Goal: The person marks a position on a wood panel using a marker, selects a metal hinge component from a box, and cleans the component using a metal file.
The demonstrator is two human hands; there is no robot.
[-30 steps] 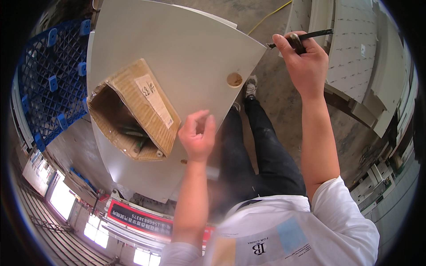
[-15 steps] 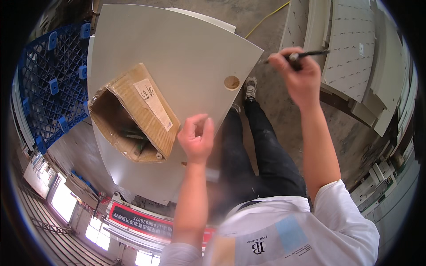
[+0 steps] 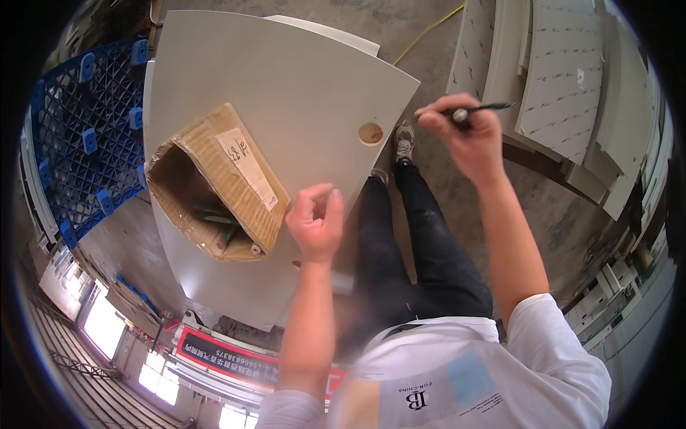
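My right hand (image 3: 468,136) is raised past the right edge of a large grey-beige panel (image 3: 286,79). Its fingers close round a slim black tool (image 3: 493,106), whose exact kind I cannot tell; a pale rounded part shows between the fingers. Over the panel's near right part, my left hand (image 3: 315,222) is curled, thumb and fingers drawn together, and what lies inside them, if anything, is hidden. Just left of it an open cardboard box (image 3: 246,168) lies on its side on the panel, with dark and green items (image 3: 218,222) partly visible inside.
A round brown hole (image 3: 371,134) marks the panel near its right edge. A blue plastic pallet (image 3: 89,136) stands at left. Stacked sheets (image 3: 561,79) lie at the far right, and a yellow cord (image 3: 429,32) runs over the floor. My shoes (image 3: 404,143) are beside the panel.
My right hand has come nearer and slightly left with the black tool still in it. The left hand and the box stay in place.
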